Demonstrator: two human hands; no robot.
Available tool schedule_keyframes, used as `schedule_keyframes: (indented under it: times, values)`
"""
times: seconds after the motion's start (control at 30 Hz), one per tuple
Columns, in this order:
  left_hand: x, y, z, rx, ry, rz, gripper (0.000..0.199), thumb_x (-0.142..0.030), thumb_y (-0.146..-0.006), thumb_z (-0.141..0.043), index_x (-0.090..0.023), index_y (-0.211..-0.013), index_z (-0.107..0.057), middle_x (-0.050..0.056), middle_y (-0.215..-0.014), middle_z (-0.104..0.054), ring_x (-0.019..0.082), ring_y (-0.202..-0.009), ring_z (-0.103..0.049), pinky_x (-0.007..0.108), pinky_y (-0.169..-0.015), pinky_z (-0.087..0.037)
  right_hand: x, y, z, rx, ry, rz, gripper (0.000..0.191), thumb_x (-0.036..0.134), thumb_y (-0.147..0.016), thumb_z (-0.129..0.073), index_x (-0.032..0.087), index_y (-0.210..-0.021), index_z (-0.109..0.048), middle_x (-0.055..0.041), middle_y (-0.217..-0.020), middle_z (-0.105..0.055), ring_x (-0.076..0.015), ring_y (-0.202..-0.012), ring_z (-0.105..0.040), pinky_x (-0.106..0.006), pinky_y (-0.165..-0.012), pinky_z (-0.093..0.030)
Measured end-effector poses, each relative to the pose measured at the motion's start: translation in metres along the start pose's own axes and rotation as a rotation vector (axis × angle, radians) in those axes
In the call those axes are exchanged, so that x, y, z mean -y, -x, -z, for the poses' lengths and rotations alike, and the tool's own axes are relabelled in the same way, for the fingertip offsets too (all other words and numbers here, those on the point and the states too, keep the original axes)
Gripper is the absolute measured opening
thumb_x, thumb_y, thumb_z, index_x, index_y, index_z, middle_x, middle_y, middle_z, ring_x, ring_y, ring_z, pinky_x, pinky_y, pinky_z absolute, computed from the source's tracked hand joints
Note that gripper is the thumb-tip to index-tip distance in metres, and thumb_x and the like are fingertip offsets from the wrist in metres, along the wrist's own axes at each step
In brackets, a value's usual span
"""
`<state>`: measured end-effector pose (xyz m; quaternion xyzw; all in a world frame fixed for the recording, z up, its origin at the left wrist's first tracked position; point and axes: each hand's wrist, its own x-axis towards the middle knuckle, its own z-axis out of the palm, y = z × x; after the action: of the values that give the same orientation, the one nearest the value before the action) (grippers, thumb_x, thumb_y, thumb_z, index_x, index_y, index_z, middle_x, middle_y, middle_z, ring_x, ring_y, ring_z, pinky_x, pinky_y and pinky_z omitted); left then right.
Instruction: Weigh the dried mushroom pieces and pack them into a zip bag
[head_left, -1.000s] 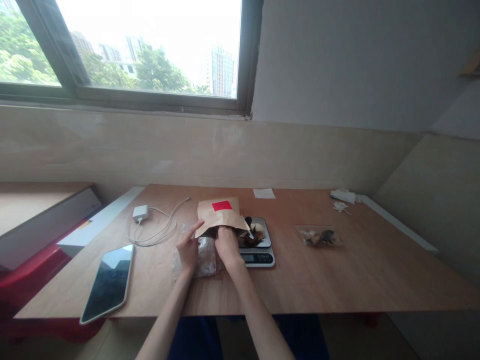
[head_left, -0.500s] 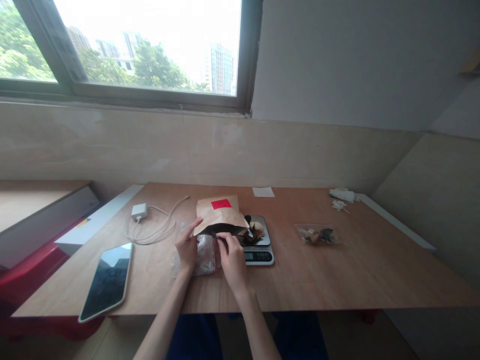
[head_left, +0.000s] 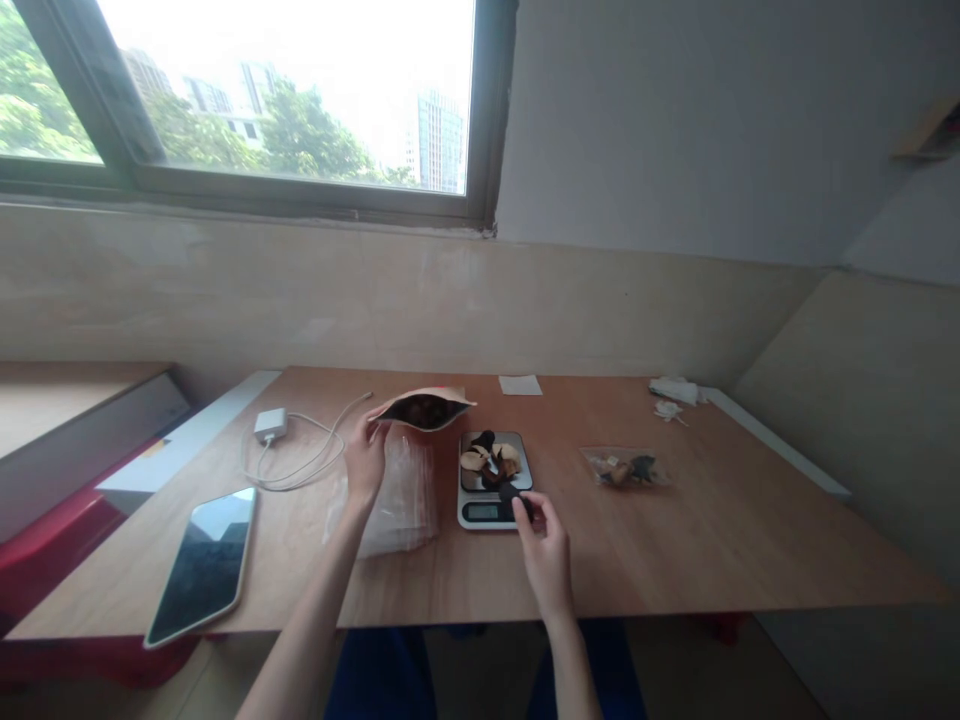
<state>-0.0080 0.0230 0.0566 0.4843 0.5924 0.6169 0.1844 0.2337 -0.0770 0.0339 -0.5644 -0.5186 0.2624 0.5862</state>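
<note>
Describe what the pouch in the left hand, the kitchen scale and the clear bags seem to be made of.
The pouch looks like matte brown kraft paper, from its dull surface. The scale seems to be smooth plastic with a shiny, metal-like platform, though I am unsure. The bags look like thin clear plastic, glossy and creased.

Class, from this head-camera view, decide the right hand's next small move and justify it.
Probably lower the dark piece held by the right hand onto the digital kitchen scale, among the other pieces. It is pinched just beside them at the scale's near corner, while the left hand holds the open kraft paper pouch farther away.
</note>
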Motion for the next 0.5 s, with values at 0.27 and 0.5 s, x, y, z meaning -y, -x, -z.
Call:
schedule_keyframes:
  times: [0.27, 0.5]
  values:
    - [-0.008, -0.052, -0.01, -0.018, -0.007, 0.135, 0.038, -0.046, -0.073, -0.053, -0.016, -0.096, -0.051, 0.014, -0.105, -0.059, 0.026, -0.1, -0.057, 0.04, -0.083, -0.046, -0.042, -0.015, 0.041, -0.191, 0.317, 0.141, 0.041, 0.046, -0.083, -0.043, 0.014, -0.093, -0.066, -0.0133, -0.089, -0.062, -0.0237, -0.084, -0.057, -0.036, -0.074, -0.045]
    - [0.002, -0.041, -0.018, -0.102, -0.008, 0.269, 0.038, -0.042, -0.075, -0.048, -0.013, -0.101, -0.044, 0.016, -0.108, -0.054, 0.024, -0.101, -0.056, 0.041, -0.085, -0.045, -0.071, -0.012, 0.047, -0.197, 0.687, 0.238, 0.044, 0.039, -0.087, -0.032, 0.016, -0.096, -0.069, -0.0149, -0.089, -0.062, -0.0255, -0.078, -0.051, -0.038, -0.07, -0.039]
